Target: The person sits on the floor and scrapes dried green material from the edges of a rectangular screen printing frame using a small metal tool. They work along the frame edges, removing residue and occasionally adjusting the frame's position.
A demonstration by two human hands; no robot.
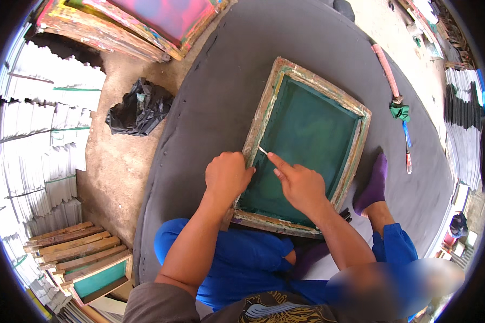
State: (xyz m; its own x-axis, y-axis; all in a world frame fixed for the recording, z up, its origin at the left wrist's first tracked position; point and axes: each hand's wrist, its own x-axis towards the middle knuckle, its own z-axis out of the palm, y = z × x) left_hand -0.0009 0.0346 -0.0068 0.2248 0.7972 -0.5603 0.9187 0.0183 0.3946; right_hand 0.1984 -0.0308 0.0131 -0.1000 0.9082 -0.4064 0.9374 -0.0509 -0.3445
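A screen-printing frame (323, 89) with a paint-stained wooden rim and dark green mesh (312, 134) lies tilted in front of me, its near end by my crossed legs. My left hand (227, 173) is closed over the frame's left rail, thumb toward the inner edge. Over the mesh, my right hand (303, 188) pinches a thin white stick (262, 151), index finger stretched along it. The stick's tip is at the inside of the left rail. What my left fingers do under the rail is hidden.
I sit on a dark grey padded surface (215, 91). To the right lie a pink-wrapped rod (386, 71), a green cloth (400, 112) and a blue-handled brush (408, 156). Leftward are a black plastic bag (137, 110), stacked white sheets (29, 129) and more wooden frames (86, 253).
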